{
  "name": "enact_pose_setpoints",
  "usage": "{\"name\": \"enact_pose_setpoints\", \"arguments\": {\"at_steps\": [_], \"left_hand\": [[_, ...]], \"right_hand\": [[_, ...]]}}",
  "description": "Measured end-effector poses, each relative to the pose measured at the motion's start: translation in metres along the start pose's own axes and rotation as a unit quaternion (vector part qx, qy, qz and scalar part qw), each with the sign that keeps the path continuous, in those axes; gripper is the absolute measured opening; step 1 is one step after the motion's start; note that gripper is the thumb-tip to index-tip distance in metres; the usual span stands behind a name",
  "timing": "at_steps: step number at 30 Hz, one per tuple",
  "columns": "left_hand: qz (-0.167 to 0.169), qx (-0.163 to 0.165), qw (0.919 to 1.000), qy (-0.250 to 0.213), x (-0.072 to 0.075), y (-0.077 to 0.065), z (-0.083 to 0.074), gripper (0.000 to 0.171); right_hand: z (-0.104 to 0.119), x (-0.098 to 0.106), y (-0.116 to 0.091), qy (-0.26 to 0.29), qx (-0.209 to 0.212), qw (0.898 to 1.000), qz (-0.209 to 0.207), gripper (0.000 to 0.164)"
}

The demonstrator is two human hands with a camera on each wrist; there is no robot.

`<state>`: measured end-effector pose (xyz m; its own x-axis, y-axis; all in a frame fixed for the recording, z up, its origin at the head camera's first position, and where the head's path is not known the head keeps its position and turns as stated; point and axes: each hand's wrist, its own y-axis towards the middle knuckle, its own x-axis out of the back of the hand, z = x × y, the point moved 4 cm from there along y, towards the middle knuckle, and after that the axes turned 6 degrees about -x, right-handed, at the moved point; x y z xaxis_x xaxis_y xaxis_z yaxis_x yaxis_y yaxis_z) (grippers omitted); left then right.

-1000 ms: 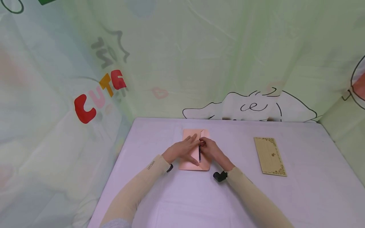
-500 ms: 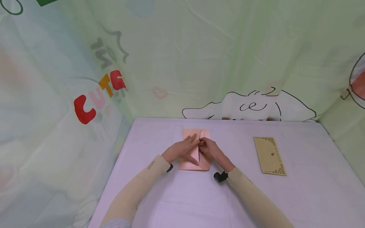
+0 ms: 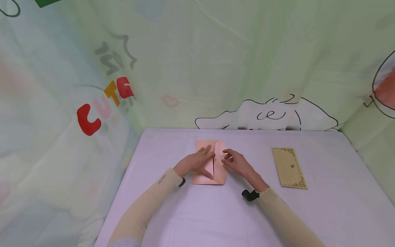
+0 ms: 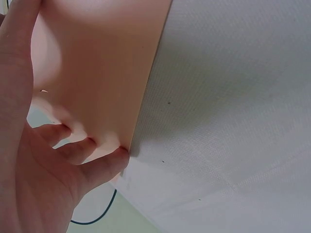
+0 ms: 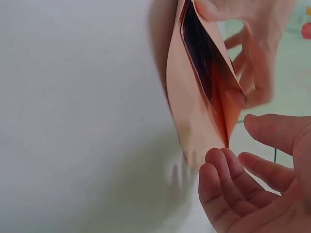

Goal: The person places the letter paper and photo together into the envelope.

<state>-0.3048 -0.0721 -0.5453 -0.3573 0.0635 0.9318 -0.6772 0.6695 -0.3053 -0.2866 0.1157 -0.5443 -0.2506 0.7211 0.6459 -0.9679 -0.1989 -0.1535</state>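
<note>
A pink paper envelope (image 3: 219,173) lies on the table, its long slit running away from the person. My left hand (image 3: 197,162) rests on its left half with fingers spread and straight. In the left wrist view, those fingertips press on the envelope (image 4: 102,73) near its edge. Just off the right side hovers my right hand (image 3: 239,164), fingers loosely bent with nothing between them. The right wrist view looks into the gaping slit, where a dark flat sheet or card (image 5: 198,48) sits inside; its far end is hidden.
A thin wooden board (image 3: 289,168) with a patterned border lies to the right on the pale lilac table cover (image 3: 197,216). Behind the table hangs a printed curtain (image 3: 191,68), which also runs along the left side.
The dark strip that showed at the slit has gone down inside the envelope. My right hand has let go and drawn back to the right; the left hand stays on the envelope.
</note>
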Motion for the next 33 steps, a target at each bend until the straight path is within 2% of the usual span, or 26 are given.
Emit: {"name": "enact_pose_setpoints", "arguments": {"at_steps": [10,20,33], "left_hand": [[0.006,-0.002,1.0,0.003,-0.009,0.006,0.006,0.099],[-0.004,-0.014,0.9999,-0.002,-0.005,0.002,0.003,0.096],[-0.011,-0.016,0.9997,-0.017,-0.002,-0.001,0.0,0.094]], "right_hand": [[-0.027,0.029,-0.019,-0.016,-0.025,0.999,-0.013,0.049],[-0.052,0.057,-0.033,-0.036,-0.013,0.999,-0.035,0.05],[-0.089,0.089,-0.056,-0.068,-0.082,0.993,-0.057,0.056]]}}
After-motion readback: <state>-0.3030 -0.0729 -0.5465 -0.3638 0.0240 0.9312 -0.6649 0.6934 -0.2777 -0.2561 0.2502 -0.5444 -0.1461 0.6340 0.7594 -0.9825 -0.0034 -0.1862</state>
